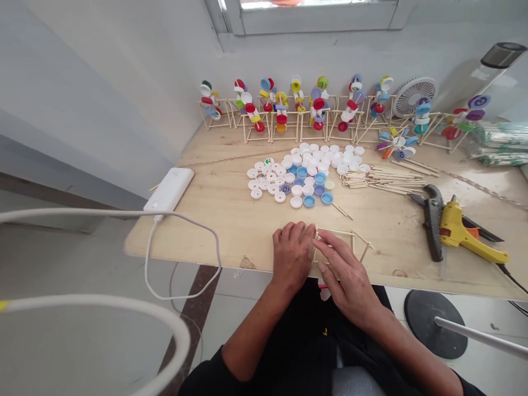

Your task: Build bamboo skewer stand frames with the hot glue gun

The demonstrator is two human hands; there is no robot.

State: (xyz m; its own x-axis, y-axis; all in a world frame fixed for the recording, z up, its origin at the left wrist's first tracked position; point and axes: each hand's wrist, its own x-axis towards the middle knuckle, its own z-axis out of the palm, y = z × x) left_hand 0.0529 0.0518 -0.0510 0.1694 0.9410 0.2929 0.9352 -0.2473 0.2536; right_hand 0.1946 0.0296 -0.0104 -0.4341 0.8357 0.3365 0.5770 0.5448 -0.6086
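Observation:
A small frame of thin wooden sticks lies at the table's front edge. My left hand rests at the frame's left end, its fingers curled and pressed together on that end. From the right, my right hand reaches over the frame, with its fingertips at the same left end and the thumb a little apart below. The fingertips of both hands nearly meet there. The frame's right end, with a pointed stick joint, shows beyond my right hand. Just behind the frame lie two loose sticks.
Bottle caps and a stick pile lie mid-table. Stick frames with colored cap wheels line the back. At right are a yellow glue gun and a dark cutter; at left, a white power bank with a cable.

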